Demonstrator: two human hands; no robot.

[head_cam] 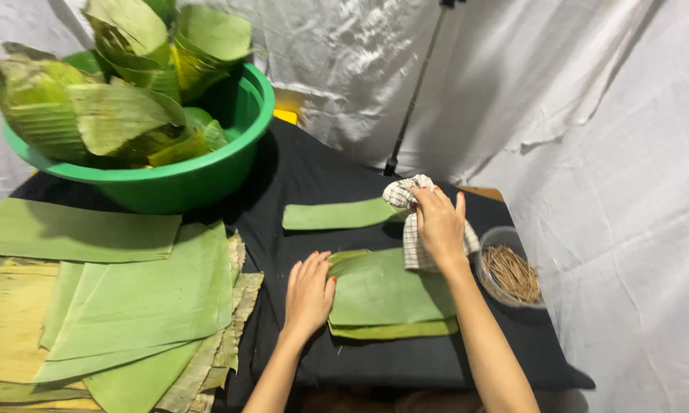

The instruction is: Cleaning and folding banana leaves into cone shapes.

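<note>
Wiping a leaf piece near the worktop's right edge

The right hand (439,223) has its fingers closed on a checked cloth (413,229) over the cut leaf (383,294); the left hand (309,294) lies flat, fingers open, pinning its left end. A hard swipe could tear the leaf or bump the bowl of sticks (511,274) alongside.

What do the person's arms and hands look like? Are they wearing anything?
Both arms are bare, with no sleeves, gloves, watch or bracelets showing. The left hand and right hand have painted fingernails in an orange-red colour. No rings can be made out.
</note>
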